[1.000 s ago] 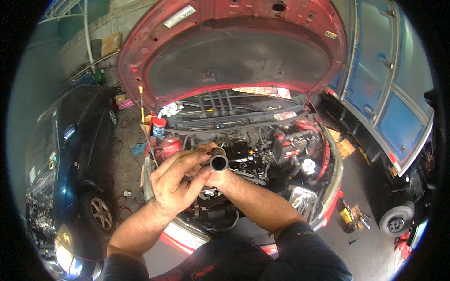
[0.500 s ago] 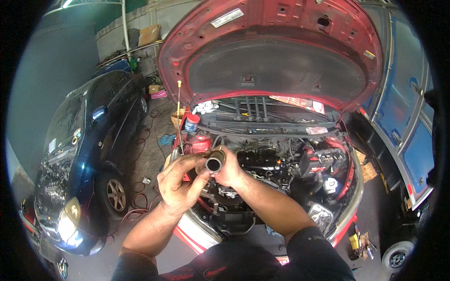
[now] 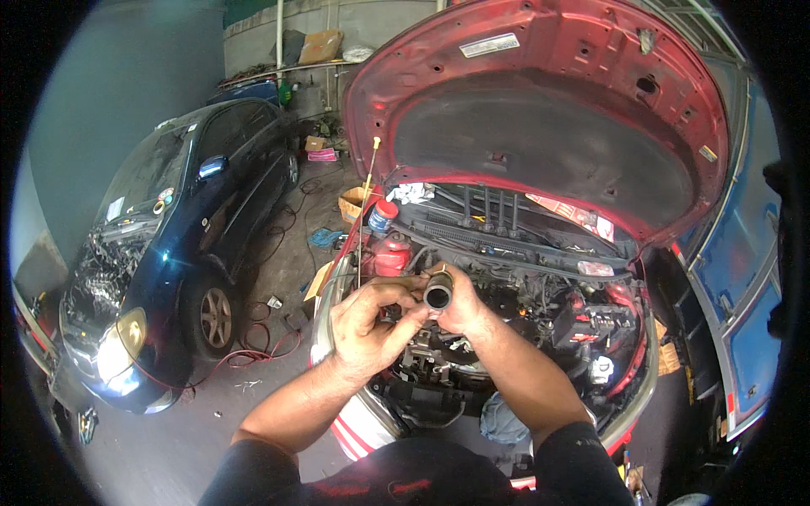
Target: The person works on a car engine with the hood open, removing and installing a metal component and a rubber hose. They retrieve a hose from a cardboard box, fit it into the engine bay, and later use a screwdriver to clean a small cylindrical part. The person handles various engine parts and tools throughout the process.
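Note:
Over the front of a red car's engine bay point(image 3: 439, 396), both my hands are raised around a short hollow metal tube point(image 3: 440, 282). Its round, dark open end faces me. My right hand point(image 3: 466, 305) is wrapped about the tube's right side and back. From the left, my left hand point(image 3: 369, 327) pinches at the tube, its thumb against the lower rim and its fingers bent beside the wall. Whether the left fingers also hold something small cannot be made out. The tube's far end is hidden.
A propped red hood point(image 3: 548, 143) rises beyond the engine bay. A blue jar with a red lid point(image 3: 383, 216) and a thin yellow-tipped rod point(image 3: 376, 145) stand at its left edge. The battery point(image 3: 595, 323) sits right. A dark blue car point(image 3: 181, 228) is parked left, near a red hose point(image 3: 253, 347).
My view has turned left, so the cars and my hands appear further right. Both hands keep the tube between them, with little change in grip.

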Demonstrator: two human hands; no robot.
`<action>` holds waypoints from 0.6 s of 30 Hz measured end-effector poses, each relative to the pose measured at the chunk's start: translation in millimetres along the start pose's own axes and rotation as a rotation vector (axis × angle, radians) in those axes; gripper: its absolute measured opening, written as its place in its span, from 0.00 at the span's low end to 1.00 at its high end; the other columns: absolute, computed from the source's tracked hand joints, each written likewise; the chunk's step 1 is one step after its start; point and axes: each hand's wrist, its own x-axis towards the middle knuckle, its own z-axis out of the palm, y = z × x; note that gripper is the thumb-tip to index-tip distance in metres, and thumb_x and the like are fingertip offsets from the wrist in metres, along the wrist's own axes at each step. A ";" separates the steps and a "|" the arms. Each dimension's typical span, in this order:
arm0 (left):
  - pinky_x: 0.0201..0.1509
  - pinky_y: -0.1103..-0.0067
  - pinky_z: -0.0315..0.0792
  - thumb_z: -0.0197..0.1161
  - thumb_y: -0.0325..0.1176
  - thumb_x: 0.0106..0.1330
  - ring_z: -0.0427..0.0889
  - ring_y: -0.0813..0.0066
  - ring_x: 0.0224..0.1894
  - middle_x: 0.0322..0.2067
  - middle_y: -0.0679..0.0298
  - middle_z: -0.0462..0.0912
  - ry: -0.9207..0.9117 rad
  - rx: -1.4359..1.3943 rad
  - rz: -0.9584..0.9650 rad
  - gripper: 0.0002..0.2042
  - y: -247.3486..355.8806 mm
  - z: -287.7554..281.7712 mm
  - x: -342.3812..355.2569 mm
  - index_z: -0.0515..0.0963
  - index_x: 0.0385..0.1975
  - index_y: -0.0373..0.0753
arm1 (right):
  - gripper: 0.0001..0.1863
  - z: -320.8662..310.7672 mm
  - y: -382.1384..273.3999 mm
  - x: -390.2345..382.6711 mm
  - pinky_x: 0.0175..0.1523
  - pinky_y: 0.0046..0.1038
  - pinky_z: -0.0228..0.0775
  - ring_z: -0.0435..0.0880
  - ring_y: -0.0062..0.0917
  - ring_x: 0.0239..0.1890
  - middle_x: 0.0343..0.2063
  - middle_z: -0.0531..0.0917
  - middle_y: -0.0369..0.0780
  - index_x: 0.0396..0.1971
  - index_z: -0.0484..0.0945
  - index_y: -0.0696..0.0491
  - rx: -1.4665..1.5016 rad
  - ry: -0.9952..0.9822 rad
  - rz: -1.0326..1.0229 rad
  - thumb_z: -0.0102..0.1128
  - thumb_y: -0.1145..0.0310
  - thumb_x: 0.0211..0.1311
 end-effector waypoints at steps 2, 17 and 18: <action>0.37 0.77 0.79 0.74 0.26 0.54 0.87 0.67 0.37 0.37 0.54 0.87 0.028 -0.016 -0.004 0.13 -2.0 0.9 -3.1 0.73 0.31 0.36 | 0.30 3.5 -3.9 -3.8 0.17 0.21 0.53 0.64 0.19 0.11 0.12 0.73 0.34 0.29 0.78 0.57 -0.096 0.207 0.038 0.34 0.48 0.70; 0.43 0.73 0.80 0.76 0.29 0.51 0.87 0.66 0.39 0.37 0.56 0.85 0.110 -0.186 -0.077 0.16 -8.6 27.3 -11.5 0.74 0.35 0.38 | 0.29 -9.9 -30.4 -30.8 0.20 0.24 0.57 0.66 0.21 0.13 0.16 0.75 0.36 0.34 0.78 0.58 -0.174 0.129 0.177 0.34 0.48 0.70; 0.44 0.72 0.79 0.76 0.30 0.52 0.86 0.65 0.40 0.39 0.55 0.85 0.105 -0.148 -0.093 0.17 -8.5 29.8 -10.9 0.75 0.37 0.37 | 0.28 -7.7 -30.3 -31.7 0.20 0.24 0.56 0.66 0.21 0.13 0.16 0.75 0.36 0.34 0.78 0.57 -0.184 0.211 0.155 0.34 0.48 0.70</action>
